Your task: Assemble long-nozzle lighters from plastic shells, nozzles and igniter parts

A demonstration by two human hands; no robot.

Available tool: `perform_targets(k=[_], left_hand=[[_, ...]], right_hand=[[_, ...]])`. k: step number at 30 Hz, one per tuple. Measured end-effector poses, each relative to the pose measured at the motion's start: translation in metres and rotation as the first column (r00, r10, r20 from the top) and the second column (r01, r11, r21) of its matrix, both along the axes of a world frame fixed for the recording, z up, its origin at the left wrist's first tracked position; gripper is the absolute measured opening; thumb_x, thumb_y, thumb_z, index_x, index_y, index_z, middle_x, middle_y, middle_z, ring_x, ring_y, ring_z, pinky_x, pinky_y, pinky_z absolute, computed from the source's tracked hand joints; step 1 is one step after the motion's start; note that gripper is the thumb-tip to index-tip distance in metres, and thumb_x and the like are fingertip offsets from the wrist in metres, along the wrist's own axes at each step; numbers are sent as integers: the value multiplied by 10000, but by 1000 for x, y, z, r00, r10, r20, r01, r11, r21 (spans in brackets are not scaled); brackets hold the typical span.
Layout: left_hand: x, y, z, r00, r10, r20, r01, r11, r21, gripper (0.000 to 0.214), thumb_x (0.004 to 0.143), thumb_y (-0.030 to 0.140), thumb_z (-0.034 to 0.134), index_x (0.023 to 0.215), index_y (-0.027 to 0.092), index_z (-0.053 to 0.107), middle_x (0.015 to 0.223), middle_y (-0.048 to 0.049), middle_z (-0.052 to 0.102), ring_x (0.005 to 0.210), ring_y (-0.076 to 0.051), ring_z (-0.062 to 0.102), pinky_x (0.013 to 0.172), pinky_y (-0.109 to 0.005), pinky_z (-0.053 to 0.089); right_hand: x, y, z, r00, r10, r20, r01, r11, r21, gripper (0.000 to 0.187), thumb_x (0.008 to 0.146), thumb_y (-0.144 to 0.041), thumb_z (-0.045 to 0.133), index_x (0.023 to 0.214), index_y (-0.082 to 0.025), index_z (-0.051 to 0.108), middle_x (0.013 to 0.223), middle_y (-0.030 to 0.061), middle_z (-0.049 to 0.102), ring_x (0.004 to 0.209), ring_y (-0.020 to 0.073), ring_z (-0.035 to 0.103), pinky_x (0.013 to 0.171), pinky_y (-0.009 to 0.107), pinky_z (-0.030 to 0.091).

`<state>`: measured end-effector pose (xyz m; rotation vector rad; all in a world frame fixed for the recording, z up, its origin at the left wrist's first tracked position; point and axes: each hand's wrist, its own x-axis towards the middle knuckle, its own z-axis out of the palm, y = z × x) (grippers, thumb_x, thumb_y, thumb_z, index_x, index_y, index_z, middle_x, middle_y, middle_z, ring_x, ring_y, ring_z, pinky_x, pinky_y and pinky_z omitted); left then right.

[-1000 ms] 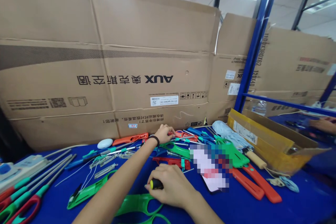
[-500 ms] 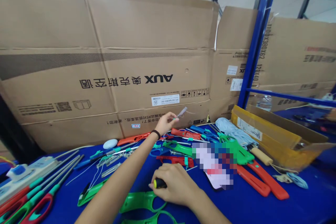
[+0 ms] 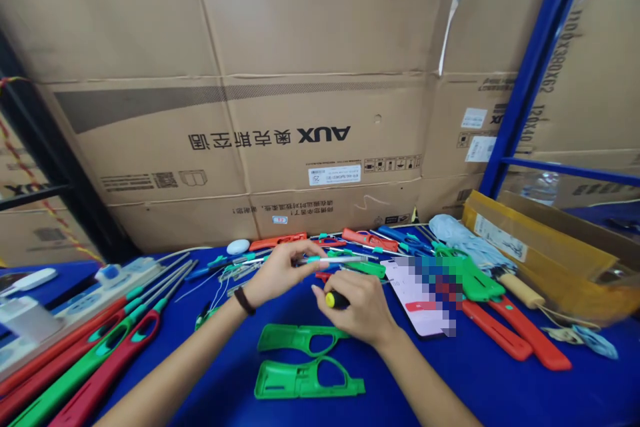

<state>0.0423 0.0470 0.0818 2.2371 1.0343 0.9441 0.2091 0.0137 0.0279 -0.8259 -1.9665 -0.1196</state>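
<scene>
My left hand (image 3: 283,270) pinches a thin metal lighter tube (image 3: 343,259) with a teal end piece, pointing right above the table. Just to its right, my right hand (image 3: 360,303) is closed around a screwdriver (image 3: 336,300); its black-and-yellow handle end shows, the blade is hidden. Below the hands lie two green lighter shell halves (image 3: 310,380), one above the other, with their hollow inner sides up. A green lighter part (image 3: 367,269) and other loose lighter parts lie behind the hands.
Long lighters (image 3: 100,353) lie beside a white power strip (image 3: 135,273) on the left. A phone (image 3: 425,320), red handles (image 3: 530,333) and a yellow-taped box (image 3: 545,233) are on the right. A cardboard wall (image 3: 320,27) stands behind the blue table.
My left hand has come back from the cardboard toward my right hand, bringing the metal lighter tube down to level. The view has shifted left, and both green shell halves now show fully.
</scene>
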Motion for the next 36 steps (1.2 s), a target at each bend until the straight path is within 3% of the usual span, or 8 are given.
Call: perform_targets(k=[5, 11, 15, 19, 22, 28, 33, 36], left_hand=[[-26, -24, -38, 976, 62, -208, -65, 998, -6, 120, 801, 283, 614, 889, 217, 664, 906, -4, 711, 814, -180, 638, 711, -250, 461], [-32, -46, -53, 949, 161, -272, -153, 987, 51, 143, 815, 289, 592, 940, 225, 563, 866, 21, 665, 632, -133, 574, 591, -230, 413], [-41, -54, -60, 944, 160, -290, -155, 987, 42, 188, 840, 297, 569, 1010, 239, 514, 861, 25, 633, 578, -123, 528, 572, -238, 411], [-61, -53, -71, 960, 167, -223, -155, 985, 71, 348, 835, 271, 585, 1167, 256, 481, 1124, -40, 599, 917, -185, 577, 838, -316, 446], [-76, -47, -76, 946, 244, -211, -219, 966, 134, 335, 841, 300, 579, 1166, 245, 514, 1027, -39, 634, 1011, -215, 547, 922, -364, 400], [-81, -47, -67, 932, 235, -276, -230, 972, 50, 223, 870, 400, 527, 904, 213, 645, 685, 17, 596, 611, -139, 520, 611, -243, 407], [-69, -56, -66, 957, 160, -242, -168, 986, -11, 219, 868, 385, 530, 891, 206, 654, 592, 42, 496, 530, -109, 437, 501, -201, 319], [-65, -57, -69, 969, 121, -217, -125, 992, -3, 198, 842, 370, 575, 939, 213, 647, 667, 32, 525, 540, -100, 417, 503, -196, 320]], right_hand=[[2, -5, 6, 990, 67, 123, -44, 982, -181, 131, 855, -331, 544, 864, -217, 609, 885, 23, 653, 784, 139, 607, 615, 221, 387], [0, -6, 3, 937, 136, 323, 23, 896, -443, 328, 811, -467, 608, 1054, -252, 567, 898, 23, 645, 854, 197, 610, 688, 271, 413], [-1, -6, 1, 917, 173, 360, 16, 884, -467, 183, 843, -354, 602, 996, -256, 626, 847, 18, 632, 814, 176, 606, 669, 248, 395], [1, -5, 3, 927, 179, 330, 0, 879, -476, 114, 851, -292, 596, 941, -253, 654, 851, 16, 638, 826, 163, 596, 684, 240, 390], [4, -3, 3, 941, 161, 299, 2, 879, -477, 95, 839, -271, 593, 914, -245, 647, 873, 14, 648, 846, 163, 593, 712, 248, 397], [5, -2, -1, 937, 105, 334, 82, 863, -499, 161, 734, -205, 623, 890, -244, 607, 822, -13, 653, 771, 157, 614, 629, 232, 353], [-1, -11, 2, 931, 160, 327, 59, 820, -569, 344, 708, -508, 671, 950, -273, 605, 624, -54, 638, 612, 164, 597, 566, 231, 302], [-2, -14, 5, 918, 225, 328, 16, 803, -596, 263, 766, -500, 616, 931, -300, 657, 587, -54, 629, 572, 150, 577, 572, 233, 308]])
